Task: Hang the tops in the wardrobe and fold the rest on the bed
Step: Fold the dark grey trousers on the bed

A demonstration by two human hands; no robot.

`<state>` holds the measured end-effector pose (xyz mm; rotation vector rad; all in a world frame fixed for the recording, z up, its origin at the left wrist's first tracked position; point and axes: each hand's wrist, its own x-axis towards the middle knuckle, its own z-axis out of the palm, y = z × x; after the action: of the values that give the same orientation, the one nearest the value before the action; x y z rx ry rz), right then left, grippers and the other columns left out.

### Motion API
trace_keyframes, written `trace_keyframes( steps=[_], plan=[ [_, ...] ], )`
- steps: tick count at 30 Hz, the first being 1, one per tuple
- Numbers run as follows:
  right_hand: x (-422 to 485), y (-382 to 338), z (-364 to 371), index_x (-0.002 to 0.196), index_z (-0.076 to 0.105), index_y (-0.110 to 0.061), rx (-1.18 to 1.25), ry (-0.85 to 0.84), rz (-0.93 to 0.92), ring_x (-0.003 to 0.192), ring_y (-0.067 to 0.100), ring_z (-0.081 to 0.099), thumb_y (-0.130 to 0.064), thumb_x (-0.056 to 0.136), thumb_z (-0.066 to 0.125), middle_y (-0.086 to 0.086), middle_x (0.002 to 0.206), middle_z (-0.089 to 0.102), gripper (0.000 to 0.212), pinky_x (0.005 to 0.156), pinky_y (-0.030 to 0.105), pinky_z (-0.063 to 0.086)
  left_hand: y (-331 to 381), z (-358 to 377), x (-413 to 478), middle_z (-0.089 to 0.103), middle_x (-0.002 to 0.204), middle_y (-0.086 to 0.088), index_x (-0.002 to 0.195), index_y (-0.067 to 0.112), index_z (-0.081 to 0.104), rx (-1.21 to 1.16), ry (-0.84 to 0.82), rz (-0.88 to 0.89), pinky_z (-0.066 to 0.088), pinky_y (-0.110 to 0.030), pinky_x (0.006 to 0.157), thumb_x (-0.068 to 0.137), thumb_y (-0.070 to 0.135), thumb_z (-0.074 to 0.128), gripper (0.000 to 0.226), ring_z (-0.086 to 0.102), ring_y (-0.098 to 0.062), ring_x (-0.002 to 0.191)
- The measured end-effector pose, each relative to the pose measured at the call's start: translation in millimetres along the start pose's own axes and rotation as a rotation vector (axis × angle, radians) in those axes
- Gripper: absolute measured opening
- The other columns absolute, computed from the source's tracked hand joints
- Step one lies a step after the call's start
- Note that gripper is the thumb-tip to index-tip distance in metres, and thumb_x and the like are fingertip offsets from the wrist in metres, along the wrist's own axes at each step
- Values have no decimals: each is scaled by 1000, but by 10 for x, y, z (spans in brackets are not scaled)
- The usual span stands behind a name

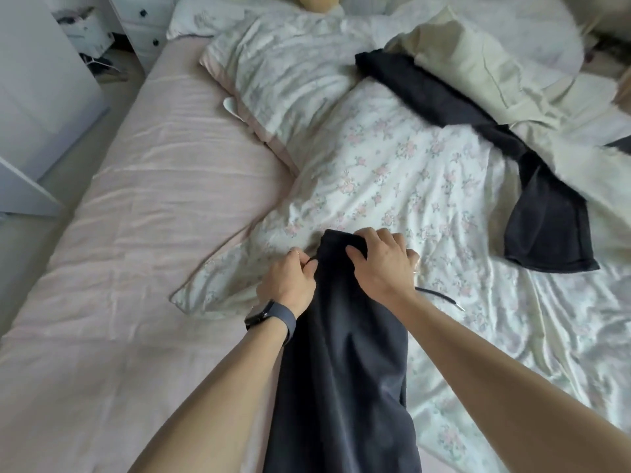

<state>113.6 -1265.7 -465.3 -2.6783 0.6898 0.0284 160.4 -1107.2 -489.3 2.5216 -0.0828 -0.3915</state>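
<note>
A dark grey garment (345, 370) with a drawstring (440, 297) lies lengthwise on the bed, running from the bottom edge of the view up to my hands. My left hand (290, 281), with a dark watch on the wrist, pinches its top left corner. My right hand (382, 264) grips the top right edge, fingers curled over the cloth. A second dark garment (485, 158) lies spread diagonally across the floral duvet (392, 172) at the right. A cream garment (478, 70) is heaped at the far right of the bed.
The pink sheet (136, 206) covers the left half of the bed. A floral pillow (283, 76) lies at the head. A white wardrobe side (37, 83) and a white drawer unit (143, 18) stand to the left, with a hanger (102, 61) on the floor.
</note>
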Motion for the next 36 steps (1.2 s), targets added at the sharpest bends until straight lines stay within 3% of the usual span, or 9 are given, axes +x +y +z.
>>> trace_keyframes(
  steps=[5,8,10,13,18,22,28,31,36],
  plan=[
    [84,102,148,146,42,-33,-47,-146,50,141,27,24,-51,102,42,3,146,42,48,108,56,34,-21,174,136,71,99,3,99,25,66,-45,-67,27,53,-35,81,96,39,63,15,65,-22,94],
    [-104,111,204,154,26,-41,15,-23,-52,149,29,12,-51,99,49,3,161,21,60,117,58,22,-123,208,-22,70,111,2,118,23,63,-119,-53,15,54,-39,87,98,42,57,28,65,-23,102],
    [-449,163,196,157,24,-38,89,96,-114,153,29,5,-48,98,55,4,166,12,68,121,57,14,-175,174,-253,65,121,2,131,25,54,-130,-40,25,53,-40,88,98,44,54,38,62,-23,108],
    [-1289,336,247,154,37,-25,187,166,-158,152,27,18,-36,96,65,4,164,21,66,121,48,24,-296,160,-803,55,134,-1,140,24,45,-113,14,79,49,-43,95,95,42,57,50,52,-24,122],
    [-3087,682,324,136,58,-20,263,65,-52,132,18,43,-23,92,72,-4,147,46,47,108,39,44,-570,209,-2138,51,137,-4,143,20,43,-100,-7,4,47,-40,99,92,37,63,58,49,-23,126],
    [-4237,877,291,128,64,-20,276,-119,139,125,13,46,-23,93,70,-8,134,56,37,101,40,50,-787,324,-3112,54,134,-4,136,17,49,-116,-133,-150,48,-40,95,93,38,62,50,54,-24,119],
    [-5246,1207,112,131,57,-22,168,-357,329,115,21,53,-36,92,65,-5,125,60,43,97,38,45,-824,489,-4327,60,118,4,115,26,59,7,-302,-181,47,-38,89,95,46,56,28,51,-20,114],
    [-5532,1457,136,120,59,-23,95,-348,369,108,24,53,-41,88,66,-5,115,60,38,91,39,42,-785,638,-4670,61,110,9,100,32,61,71,-402,-187,45,-37,86,94,58,50,29,53,-19,108],
    [-6011,1842,235,108,59,-23,-115,-297,345,99,25,57,-41,87,61,-5,102,62,28,89,40,39,-727,860,-5100,68,94,10,89,30,65,203,-469,-122,51,-41,82,86,76,40,53,47,-21,102]
  ],
)
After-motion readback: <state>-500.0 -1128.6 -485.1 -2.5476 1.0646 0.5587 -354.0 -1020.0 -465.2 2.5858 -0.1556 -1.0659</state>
